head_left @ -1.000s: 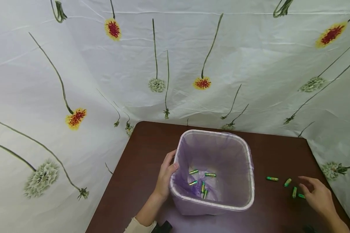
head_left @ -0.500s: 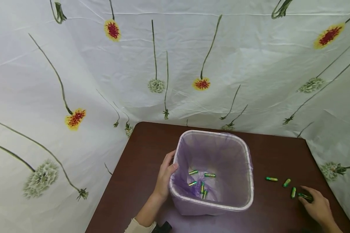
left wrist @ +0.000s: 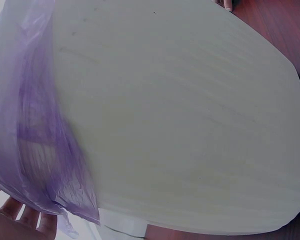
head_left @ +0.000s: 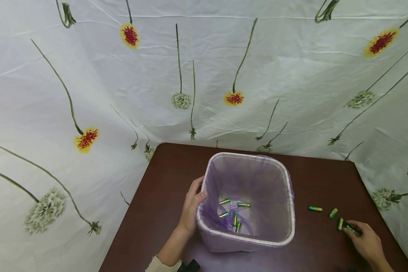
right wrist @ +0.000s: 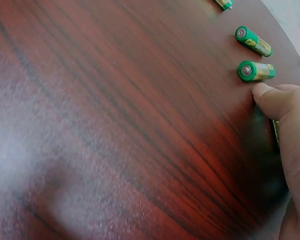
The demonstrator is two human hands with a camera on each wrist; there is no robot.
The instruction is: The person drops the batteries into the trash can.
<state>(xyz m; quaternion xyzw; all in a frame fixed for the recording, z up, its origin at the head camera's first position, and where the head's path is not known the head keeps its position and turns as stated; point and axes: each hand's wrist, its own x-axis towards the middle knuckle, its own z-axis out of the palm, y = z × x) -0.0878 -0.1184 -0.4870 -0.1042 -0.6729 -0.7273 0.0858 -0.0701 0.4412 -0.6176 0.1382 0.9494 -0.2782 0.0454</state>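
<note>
My left hand (head_left: 191,206) grips the left rim of a square trash bin (head_left: 246,247) lined with a thin purple bag, thumb over the rim. In the left wrist view the bin's pale outer wall (left wrist: 180,115) fills most of the picture, with the purple bag (left wrist: 40,100) beside curled fingers. Several green-and-gold batteries (head_left: 243,205) lie on the bin's bottom. On the table at right, my right hand (head_left: 366,240) has thumb and fingers curled round a battery (head_left: 354,230), mostly hidden behind the thumb in the right wrist view. The thumb tip is close to another battery (right wrist: 256,71).
Two more batteries, one nearer the bin (head_left: 315,208) and one beyond the hand (head_left: 333,213), lie on the dark brown table (head_left: 180,162). A white flower-print cloth (head_left: 149,75) hangs behind and beside the table. A dark band (head_left: 189,265) is on the left wrist.
My right hand has come down round the nearest battery, then shifted slightly left toward the neighbouring one. The left hand and the bin have stayed in place.
</note>
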